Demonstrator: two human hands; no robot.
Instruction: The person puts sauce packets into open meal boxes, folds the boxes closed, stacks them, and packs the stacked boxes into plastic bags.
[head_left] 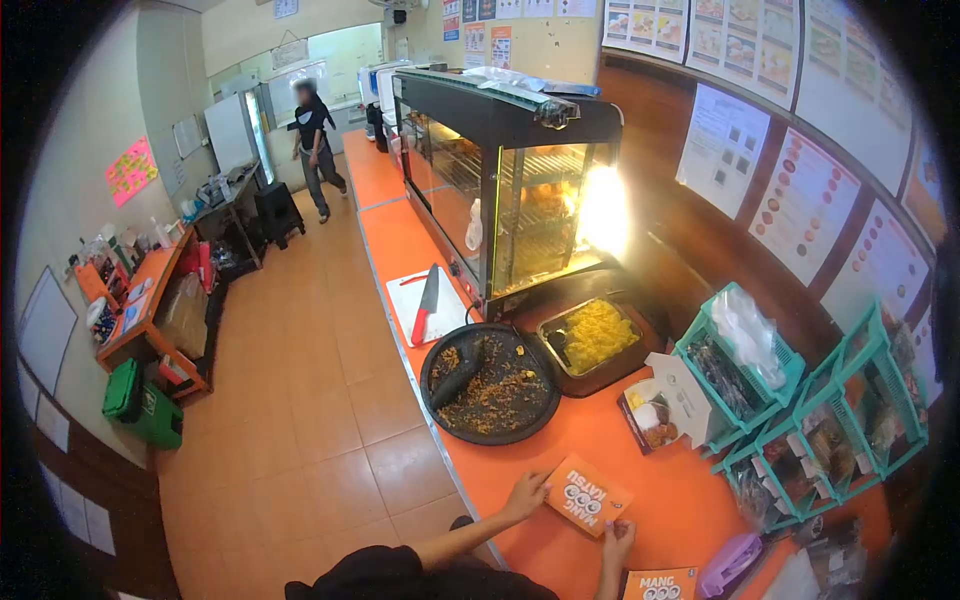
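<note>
Left arm: dark sleeve (365, 572) at the upper part, left forearm (462, 542) bare, angled across the front of the body toward its right and a little forward. Left wrist (505, 516) nearly straight. Left hand (527, 495) is the farther of the two from the torso (490, 590), fingers and thumb drawn together in a light grip. Right arm: only the bare right forearm (608, 577) in sight, pointing away from the body. Right hand (619, 544) lower, nearer the body, digits also closed in a hold. Hands near each other, not touching. Finger detail too small for me to count. Torso dark-clad.
</note>
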